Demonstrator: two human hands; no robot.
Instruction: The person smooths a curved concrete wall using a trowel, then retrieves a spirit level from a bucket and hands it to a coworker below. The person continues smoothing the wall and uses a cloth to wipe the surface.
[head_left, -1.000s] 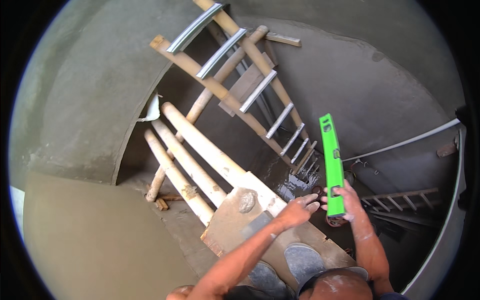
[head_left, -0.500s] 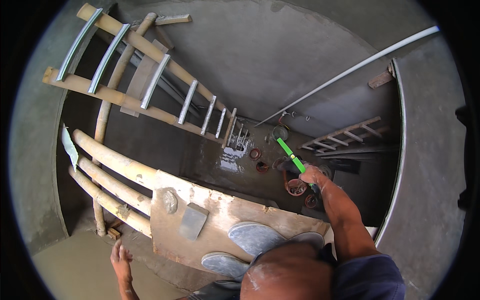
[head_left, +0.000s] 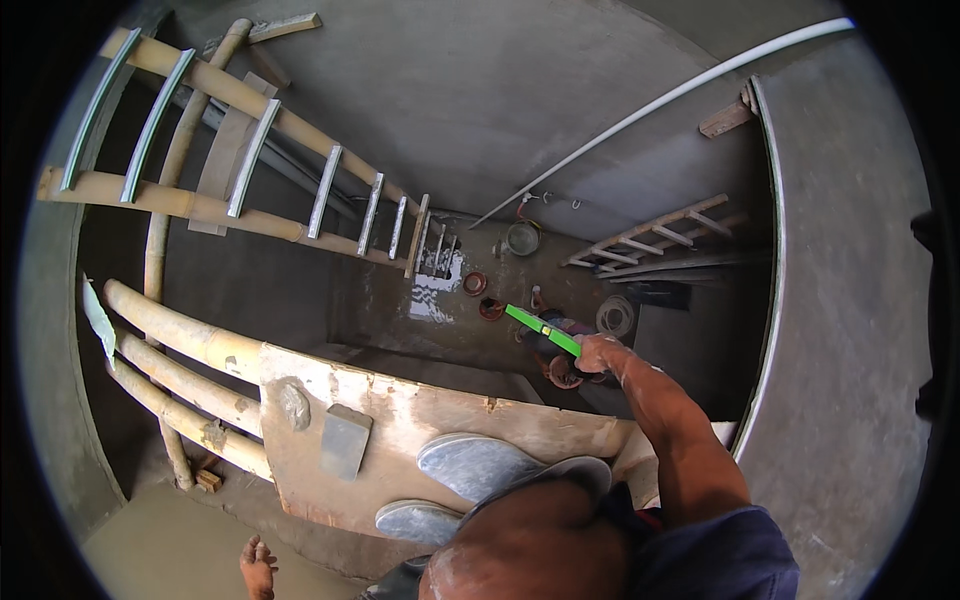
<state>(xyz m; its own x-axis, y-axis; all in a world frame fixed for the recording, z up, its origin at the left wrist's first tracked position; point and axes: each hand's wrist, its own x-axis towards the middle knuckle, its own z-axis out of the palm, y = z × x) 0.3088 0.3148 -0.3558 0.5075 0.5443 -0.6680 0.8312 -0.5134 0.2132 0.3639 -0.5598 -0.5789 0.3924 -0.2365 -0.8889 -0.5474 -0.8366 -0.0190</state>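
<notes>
My right hand (head_left: 601,353) grips one end of a bright green spirit level (head_left: 543,329), its arm stretched out past the edge of the plywood board (head_left: 500,410). The level slants up to the left, over the drop to the floor far below. Down at the lower left, my left hand (head_left: 258,564) hangs with fingers loosely bent and apart, holding nothing. On the board lie a flat grey block (head_left: 346,441) and a lump of mortar (head_left: 291,404), and my dusty grey shoes (head_left: 478,466) rest there too.
Bamboo poles (head_left: 190,335) run under the board. A bamboo ladder with metal rungs (head_left: 255,157) rises at the left. Far below are a round bucket (head_left: 521,239), a second ladder (head_left: 660,241), a coiled hose (head_left: 615,316) and a partly hidden person (head_left: 562,325). A white pipe (head_left: 650,105) leans diagonally.
The spirit level has swung left and tilts flatter, the right hand moving slightly left with it. My left hand has dropped lower. The whole view has shifted, moving the surroundings left.
</notes>
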